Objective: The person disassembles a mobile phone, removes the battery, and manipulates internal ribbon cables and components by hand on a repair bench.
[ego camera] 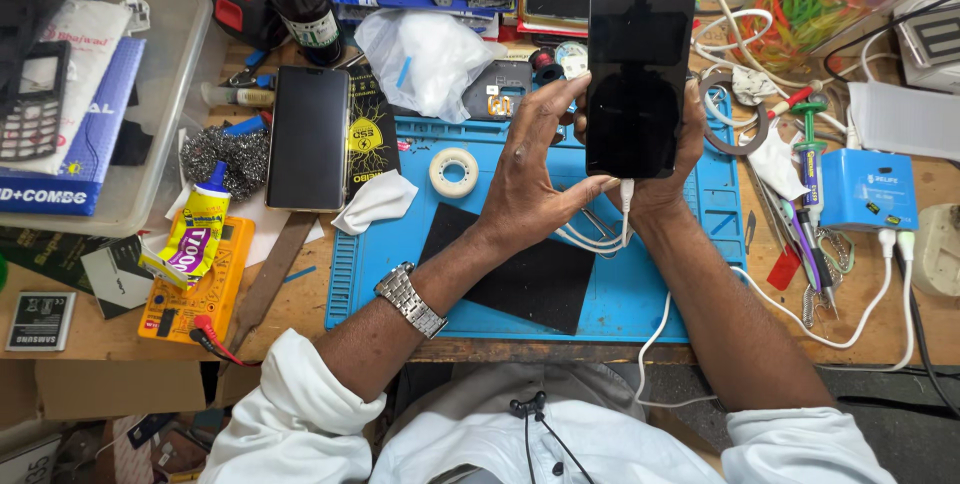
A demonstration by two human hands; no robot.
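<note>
My right hand (672, 179) holds a black smartphone (640, 64) upright above the blue work mat (500, 144), its dark screen facing me. My left hand (535, 169) grips the phone's left edge and lower corner, the thumb near the white cable plug (626, 194) that enters the phone's bottom. The white cable (660, 329) runs down off the desk edge. A metal watch (408, 299) sits on my left wrist.
A second dark phone (308, 137) lies left of the mat, beside a glue tube (195, 234) on a yellow meter (200, 289). A tape roll (454, 172), a black pad (530, 279), a blue box (868, 189), tools (810, 204) and a plastic tray (165, 74) surround the mat.
</note>
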